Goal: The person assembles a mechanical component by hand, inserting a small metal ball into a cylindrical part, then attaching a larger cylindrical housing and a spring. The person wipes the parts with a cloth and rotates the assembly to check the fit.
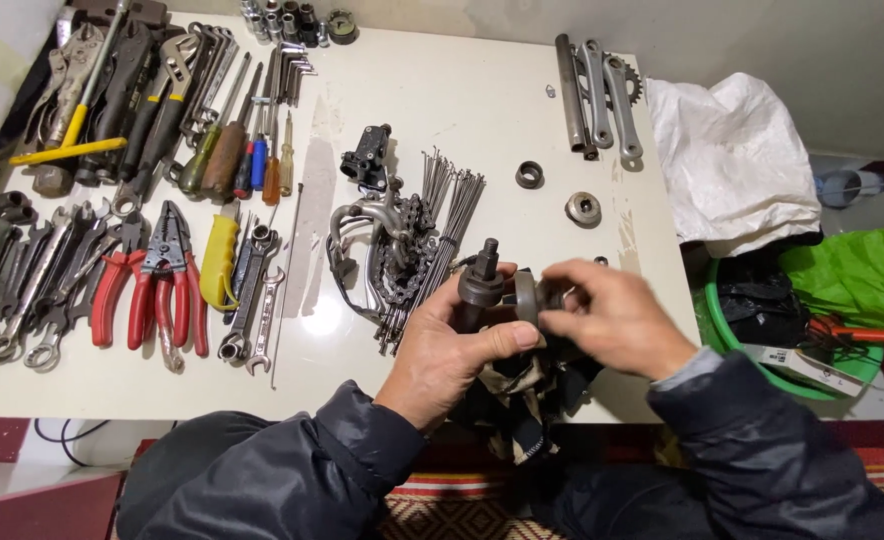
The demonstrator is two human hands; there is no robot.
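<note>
My left hand [454, 352] grips a dark metal axle part [483, 284] with a threaded end that points up, just above the table's front edge. My right hand [612, 315] pinches a round dark ring [528, 296] against the side of that part. A dark patterned rag [522, 400] hangs under both hands. Behind them lie a bicycle chain [402, 250], a bundle of thin spokes [452, 215] and a curved metal brake arm [347, 235].
The white table [462, 100] carries red-handled pliers [152, 290], wrenches [252, 300], screwdrivers [237, 150], two metal rings [582, 208] and crank arms [602, 90]. A white sack [732, 150], a green basin [812, 380] and green plastic [862, 275] sit at the right.
</note>
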